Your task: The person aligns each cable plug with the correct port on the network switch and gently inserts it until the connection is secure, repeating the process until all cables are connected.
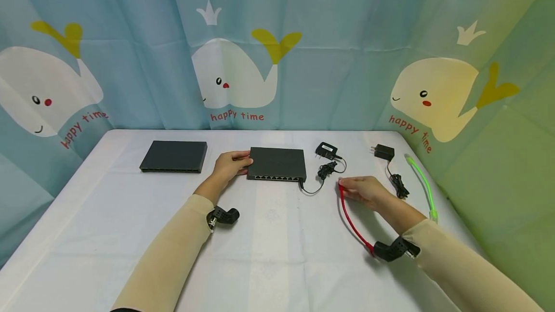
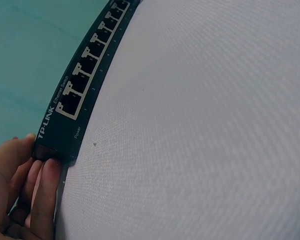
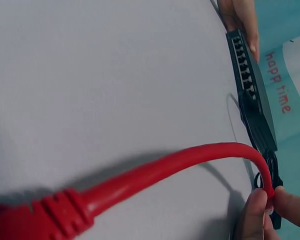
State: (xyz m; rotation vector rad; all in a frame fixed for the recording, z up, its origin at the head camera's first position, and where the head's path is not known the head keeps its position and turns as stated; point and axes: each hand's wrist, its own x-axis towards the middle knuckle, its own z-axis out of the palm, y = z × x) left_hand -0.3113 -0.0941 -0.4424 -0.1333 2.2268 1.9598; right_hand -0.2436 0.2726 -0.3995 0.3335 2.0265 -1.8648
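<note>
A black TP-LINK Ethernet switch (image 1: 277, 162) lies in the middle of the table, its row of ports facing the near side. At its left end, my left hand (image 1: 231, 165) grips the edge, with the thumb on top and the fingers against the side and underside. My right hand (image 1: 362, 189) pinches one end of a short red network cable (image 1: 350, 218) between thumb and fingertips, to the right of the switch. The cable bends down toward the wrist, and its other plug (image 3: 45, 217) looms large in the right wrist view.
A second black switch box (image 1: 173, 156) lies at the left. The middle switch's power adapter (image 1: 326, 150) sits behind the right hand, its bundled lead running to the switch. Further right are another power adapter (image 1: 384, 152) with a coiled lead and a green network cable (image 1: 422, 182).
</note>
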